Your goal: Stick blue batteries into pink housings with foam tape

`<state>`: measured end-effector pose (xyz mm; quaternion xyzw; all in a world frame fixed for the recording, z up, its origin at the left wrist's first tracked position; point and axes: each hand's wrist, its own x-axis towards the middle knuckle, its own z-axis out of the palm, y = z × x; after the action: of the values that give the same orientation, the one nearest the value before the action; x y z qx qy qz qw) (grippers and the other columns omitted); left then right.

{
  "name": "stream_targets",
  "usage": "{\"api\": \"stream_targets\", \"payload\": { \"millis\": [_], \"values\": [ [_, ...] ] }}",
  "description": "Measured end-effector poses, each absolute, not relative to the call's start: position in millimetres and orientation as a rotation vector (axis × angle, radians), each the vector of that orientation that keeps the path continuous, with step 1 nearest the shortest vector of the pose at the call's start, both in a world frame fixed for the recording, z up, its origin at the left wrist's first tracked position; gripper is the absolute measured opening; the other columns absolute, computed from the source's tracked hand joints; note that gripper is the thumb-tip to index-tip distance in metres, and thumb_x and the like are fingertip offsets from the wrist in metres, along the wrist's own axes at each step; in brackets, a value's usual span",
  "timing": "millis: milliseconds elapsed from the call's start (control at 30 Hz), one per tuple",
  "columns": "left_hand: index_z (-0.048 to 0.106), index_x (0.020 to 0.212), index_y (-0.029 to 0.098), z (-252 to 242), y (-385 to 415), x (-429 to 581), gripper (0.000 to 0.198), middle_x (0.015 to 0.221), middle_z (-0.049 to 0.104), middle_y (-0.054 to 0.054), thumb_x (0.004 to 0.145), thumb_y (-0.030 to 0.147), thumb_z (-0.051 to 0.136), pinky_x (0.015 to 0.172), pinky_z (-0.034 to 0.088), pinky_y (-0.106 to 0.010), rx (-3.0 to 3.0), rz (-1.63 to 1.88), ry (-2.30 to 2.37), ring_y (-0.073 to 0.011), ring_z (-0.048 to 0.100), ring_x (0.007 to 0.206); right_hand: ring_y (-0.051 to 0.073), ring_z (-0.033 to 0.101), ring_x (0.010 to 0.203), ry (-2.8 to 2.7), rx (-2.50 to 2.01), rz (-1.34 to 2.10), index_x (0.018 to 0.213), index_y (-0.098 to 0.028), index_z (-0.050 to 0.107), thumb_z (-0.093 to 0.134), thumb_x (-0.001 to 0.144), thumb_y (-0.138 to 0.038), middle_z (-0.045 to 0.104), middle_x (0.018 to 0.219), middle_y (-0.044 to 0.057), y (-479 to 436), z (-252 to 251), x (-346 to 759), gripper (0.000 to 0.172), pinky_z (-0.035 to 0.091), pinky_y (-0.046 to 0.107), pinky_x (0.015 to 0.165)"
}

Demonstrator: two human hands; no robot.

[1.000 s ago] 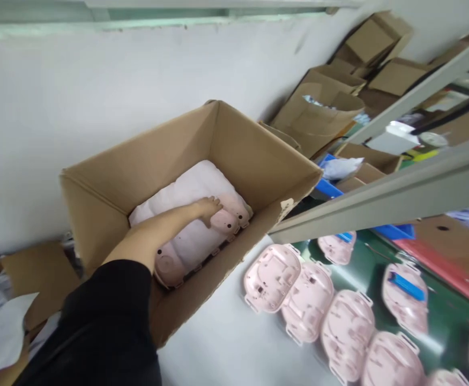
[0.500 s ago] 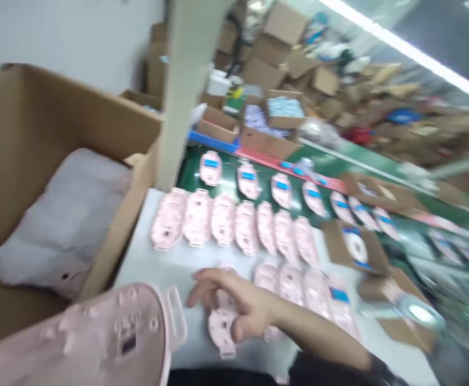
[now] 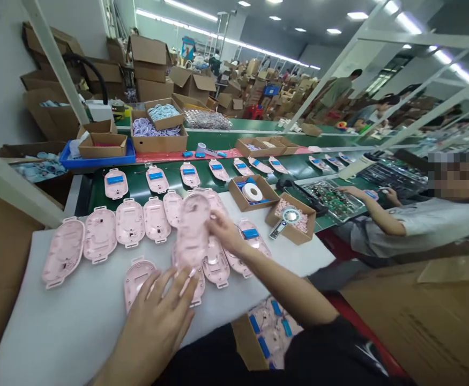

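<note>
Raised pink shell (image 3: 194, 228) blurred; nearer shell (image 3: 134, 277) partly behind left fingers (image 3: 164, 286); left-edge carton (image 3: 1, 262) cut off

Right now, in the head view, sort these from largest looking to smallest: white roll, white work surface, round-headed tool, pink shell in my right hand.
1. White work surface, by far
2. Pink shell in your right hand
3. White roll and round-headed tool: too alike to rank
</note>
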<state>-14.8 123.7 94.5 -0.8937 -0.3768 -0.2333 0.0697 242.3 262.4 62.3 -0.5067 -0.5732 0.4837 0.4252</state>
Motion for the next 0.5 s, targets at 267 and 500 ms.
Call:
{"api": "stream_targets", "payload": {
  "millis": [267, 500],
  "values": [
    [0.064, 0.133, 0.027, 62.7, 154.0, 16.9, 0.035, 0.129, 0.074, -0.010, 0.100, 0.026, 0.051, 0.091, 0.064, -0.055, -2.865, -0.714, -1.153, -0.0370, 0.068, 0.120, 0.029, 0.060, 0.111, -1.458, -1.943, 0.800, 0.099, -0.010, 0.067, 0.059, 0.083, -0.012, 0.070, 0.113, 0.019, 373.8, 91.7, 403.4, 0.018, 0.047, 0.037, 0.098],
    [0.059, 0.137, 0.037, 23.1, 106.1, -31.2, 0.038, 0.118, 0.077, -0.006, 0.100, 0.030, 0.055, 0.090, 0.067, -0.052, -2.784, -0.963, -1.485, -0.0334, 0.073, 0.110, 0.028, 0.064, 0.108, -1.323, -1.829, 0.830, 0.136, -0.011, 0.048, 0.058, 0.082, -0.013, 0.069, 0.119, 0.019, 383.3, 80.0, 414.5, 0.055, 0.053, 0.041, 0.095]
  ]
}}
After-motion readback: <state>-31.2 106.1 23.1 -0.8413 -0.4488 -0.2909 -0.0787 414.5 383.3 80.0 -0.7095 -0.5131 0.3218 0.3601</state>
